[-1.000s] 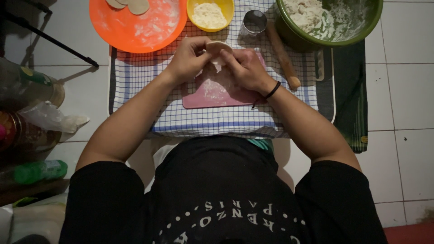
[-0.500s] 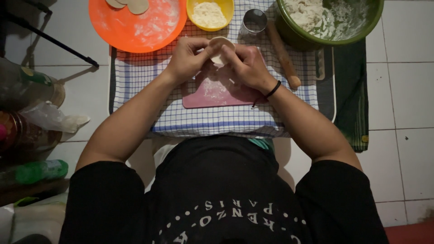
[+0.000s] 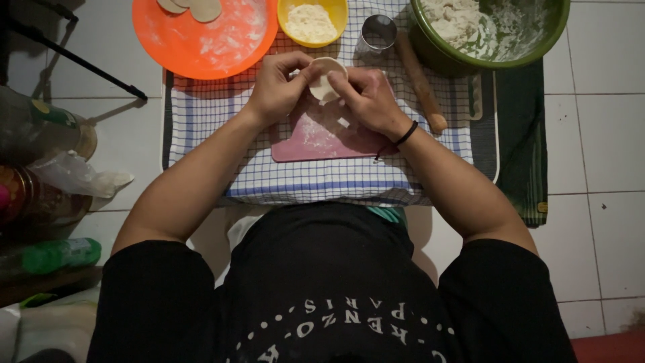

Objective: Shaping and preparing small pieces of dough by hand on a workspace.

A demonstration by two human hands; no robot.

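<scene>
Two flat rounds of dough (image 3: 191, 8) already lie at the far edge of the floured orange plate (image 3: 222, 47), so by the look of it a couple of wrappers are finished and set aside. A good heap of raw dough (image 3: 453, 20) sits in the green bowl (image 3: 537, 50) at the far right, which suggests much of the batch is yet to be shaped. A yellow bowl of flour (image 3: 312, 21), a small metal ring cutter (image 3: 377, 30) and a wooden rolling pin (image 3: 420, 81) wait along the far side of the blue-checked cloth (image 3: 222, 128), all untouched right now

The piece in work is a small round dough disc (image 3: 326, 77), held just above the far edge of the pink board (image 3: 316, 138), between both hands. The left hand (image 3: 275, 87) is curled, thumb and fingertips pinching the disc's left rim. The right hand (image 3: 369, 101), with a black band at the wrist, is likewise half closed, its fingertips pressing the right rim and the thumb tucked beneath. Neither hand is flat or spread; both grip the same disc from opposite sides. Whether any filling sits inside cannot be told, since the disc's pale face shows only dough. A small scrap of dough (image 3: 343, 123) rests on the board under the right hand
</scene>
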